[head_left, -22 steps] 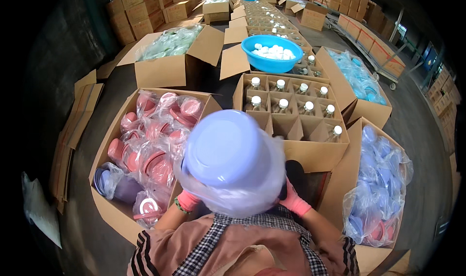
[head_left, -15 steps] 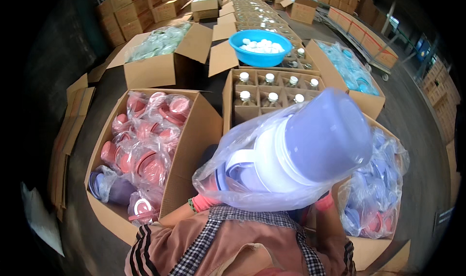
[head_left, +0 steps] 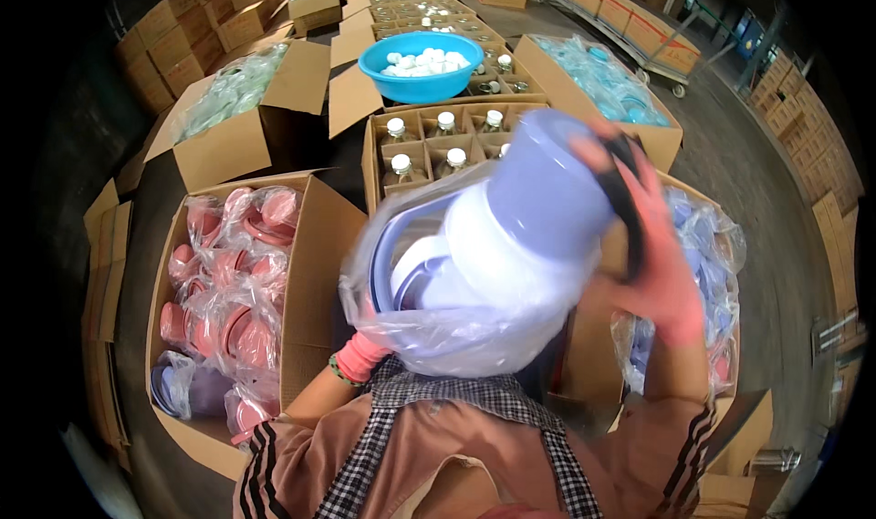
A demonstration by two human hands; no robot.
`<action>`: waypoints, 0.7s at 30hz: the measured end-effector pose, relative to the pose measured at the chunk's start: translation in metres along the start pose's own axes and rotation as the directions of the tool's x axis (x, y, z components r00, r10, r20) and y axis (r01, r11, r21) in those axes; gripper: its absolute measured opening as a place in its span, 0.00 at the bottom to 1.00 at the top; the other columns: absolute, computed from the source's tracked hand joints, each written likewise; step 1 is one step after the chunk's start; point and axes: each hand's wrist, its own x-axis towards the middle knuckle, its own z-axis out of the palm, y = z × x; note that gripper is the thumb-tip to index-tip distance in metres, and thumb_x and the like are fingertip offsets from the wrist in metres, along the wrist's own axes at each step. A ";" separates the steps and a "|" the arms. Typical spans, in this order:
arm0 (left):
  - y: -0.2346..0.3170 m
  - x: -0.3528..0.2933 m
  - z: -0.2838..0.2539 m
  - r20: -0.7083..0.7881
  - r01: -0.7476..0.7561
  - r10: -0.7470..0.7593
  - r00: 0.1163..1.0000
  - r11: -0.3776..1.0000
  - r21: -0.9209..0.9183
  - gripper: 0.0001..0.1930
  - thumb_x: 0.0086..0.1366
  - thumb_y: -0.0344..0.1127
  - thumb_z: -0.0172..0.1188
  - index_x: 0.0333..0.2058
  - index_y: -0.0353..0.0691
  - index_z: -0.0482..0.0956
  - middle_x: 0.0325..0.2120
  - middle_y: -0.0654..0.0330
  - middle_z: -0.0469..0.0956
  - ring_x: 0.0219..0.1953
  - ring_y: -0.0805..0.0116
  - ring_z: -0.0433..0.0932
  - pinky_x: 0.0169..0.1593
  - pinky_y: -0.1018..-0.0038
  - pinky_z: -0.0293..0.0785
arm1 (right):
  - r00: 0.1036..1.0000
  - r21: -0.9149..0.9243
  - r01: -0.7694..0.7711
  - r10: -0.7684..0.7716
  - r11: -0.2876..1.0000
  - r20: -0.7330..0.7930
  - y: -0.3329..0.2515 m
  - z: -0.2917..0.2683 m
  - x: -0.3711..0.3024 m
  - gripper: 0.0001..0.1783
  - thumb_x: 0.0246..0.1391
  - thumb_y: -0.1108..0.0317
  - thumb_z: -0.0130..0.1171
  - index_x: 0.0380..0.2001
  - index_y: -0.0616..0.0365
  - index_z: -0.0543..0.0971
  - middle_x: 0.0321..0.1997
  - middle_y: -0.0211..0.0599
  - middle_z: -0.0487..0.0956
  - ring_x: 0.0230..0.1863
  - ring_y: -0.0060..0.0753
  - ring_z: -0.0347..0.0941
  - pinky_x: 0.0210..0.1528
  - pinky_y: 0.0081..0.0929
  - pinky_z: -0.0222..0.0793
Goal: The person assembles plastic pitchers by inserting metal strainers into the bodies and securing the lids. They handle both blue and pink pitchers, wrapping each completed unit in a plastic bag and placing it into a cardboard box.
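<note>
A lavender-and-white plastic jug with a looped side handle (head_left: 506, 236) is held up in front of the person's chest, tilted so that its lavender cylindrical end points to the upper right. A loose clear plastic bag (head_left: 456, 344) wraps its lower part and handle side.

The left hand (head_left: 363, 347), in a pink glove, is at the lower left of the bag; its fingers are mostly hidden, so how far they are closed cannot be told. The right hand (head_left: 664, 268), also pink-gloved, is raised beside the lavender end, thumb and fingers spread well apart around it. It is blurred, and whether it touches the jug cannot be told. A black strip (head_left: 628, 213) shows along its inner side.

To the left stands an open brown cardboard carton (head_left: 319, 254) of pink plastic pieces in clear bags (head_left: 233, 327), with one purple piece (head_left: 214, 391) near its lower corner. Beyond the jug, a divided cardboard carton (head_left: 371, 174) holds clear bottles with white caps (head_left: 455, 160). Behind it sits a round bright-blue plastic basin (head_left: 415, 87) filled with small white caps (head_left: 427, 61). Bagged lavender pieces (head_left: 719, 286) lie in another carton at the right.
</note>
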 end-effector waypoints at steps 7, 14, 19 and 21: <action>-0.038 -0.027 0.010 0.262 -0.256 0.198 0.945 0.943 0.212 0.27 0.39 0.35 0.64 0.43 0.40 0.70 0.49 0.47 0.62 0.54 0.45 0.54 0.56 0.57 0.50 | 0.847 -0.118 -0.329 0.348 0.937 0.402 0.045 0.005 -0.043 0.43 0.35 0.64 0.64 0.57 0.47 0.55 0.57 0.45 0.58 0.57 0.48 0.54 0.55 0.36 0.53; -0.040 -0.018 0.012 0.343 -0.215 0.166 0.925 0.970 0.112 0.24 0.40 0.35 0.62 0.41 0.41 0.72 0.49 0.50 0.63 0.54 0.44 0.53 0.57 0.57 0.49 | 0.745 0.049 -0.553 0.468 0.832 0.476 0.070 -0.007 -0.029 0.41 0.39 0.59 0.61 0.57 0.53 0.54 0.58 0.40 0.56 0.60 0.38 0.50 0.58 0.28 0.48; -0.046 -0.023 0.014 0.330 -0.201 0.131 0.935 0.962 0.186 0.27 0.41 0.37 0.63 0.43 0.41 0.70 0.50 0.48 0.61 0.54 0.43 0.53 0.56 0.56 0.50 | 0.125 -0.213 -0.916 0.747 0.340 0.653 0.076 -0.040 -0.005 0.35 0.47 0.39 0.45 0.46 0.59 0.65 0.33 0.39 0.73 0.41 0.40 0.69 0.43 0.29 0.64; -0.048 -0.022 0.012 0.326 -0.167 0.111 0.939 0.974 0.150 0.28 0.40 0.37 0.64 0.44 0.41 0.69 0.50 0.46 0.59 0.54 0.43 0.53 0.56 0.56 0.51 | -0.012 -0.343 -0.921 0.866 0.185 0.499 0.061 -0.057 0.010 0.30 0.47 0.41 0.47 0.34 0.62 0.69 0.12 0.35 0.70 0.21 0.37 0.72 0.25 0.31 0.68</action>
